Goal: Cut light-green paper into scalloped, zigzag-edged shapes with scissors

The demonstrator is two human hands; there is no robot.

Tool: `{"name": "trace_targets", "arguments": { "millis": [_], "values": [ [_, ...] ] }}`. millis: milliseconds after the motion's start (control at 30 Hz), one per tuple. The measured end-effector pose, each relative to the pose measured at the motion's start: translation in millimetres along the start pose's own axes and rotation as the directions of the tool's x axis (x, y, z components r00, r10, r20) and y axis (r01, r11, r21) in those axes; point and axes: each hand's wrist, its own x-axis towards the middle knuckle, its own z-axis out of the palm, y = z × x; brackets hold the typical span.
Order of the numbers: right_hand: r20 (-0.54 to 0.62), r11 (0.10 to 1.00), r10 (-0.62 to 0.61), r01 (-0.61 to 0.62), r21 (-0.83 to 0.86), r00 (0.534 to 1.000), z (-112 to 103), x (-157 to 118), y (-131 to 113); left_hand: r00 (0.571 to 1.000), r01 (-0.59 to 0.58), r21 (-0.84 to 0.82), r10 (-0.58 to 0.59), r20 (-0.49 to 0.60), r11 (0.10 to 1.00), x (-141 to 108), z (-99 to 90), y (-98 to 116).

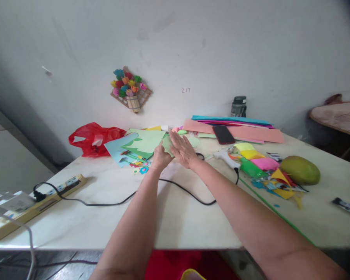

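Both my hands are together over the middle of the table, at a piece of green paper (167, 144). My left hand (161, 157) is closed at the paper's near edge, thumb up; its other fingers are partly hidden. My right hand (183, 151) lies flat beside it, fingers stretched out and pointing away from me, over the paper. To the left are light green sheets (150, 140), a light blue sheet (113, 149) and small cut paper flowers (144, 170). A pale green piece (194, 141) shows right of my right hand.
A white glue gun (226, 158) lies to the right, its black cord (189, 191) crossing before me to a power strip (62, 186). Nearby are a phone (223, 134), colored paper sheets (259, 134), clay packets (264, 163), a green mango (300, 170) and a red bag (97, 138).
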Motion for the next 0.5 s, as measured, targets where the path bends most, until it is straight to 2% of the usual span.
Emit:
{"name": "trace_targets", "arguments": {
  "millis": [100,267,367,500],
  "values": [
    [0.005,0.997,0.008,-0.008,0.073,1.0,-2.0,-0.2,-0.2,0.998,-0.064,0.059,0.064,-0.002,0.996,0.2,-2.1,6.0],
    [0.029,0.989,0.01,-0.014,0.147,1.0,-2.7,0.2,0.0,0.995,-0.101,0.126,0.101,0.009,0.987,0.5,-3.5,10.8],
    [-0.011,0.972,0.008,-0.005,0.233,1.0,-1.8,-1.4,-1.8,0.999,-0.048,0.209,0.049,0.001,0.977,-0.3,-3.4,10.5],
    [-0.053,0.937,0.09,-0.066,0.343,0.995,-0.4,-4.3,-4.8,0.997,0.082,0.33,-0.076,-0.031,0.94,-1.2,-3.4,9.2]
  ]
}}
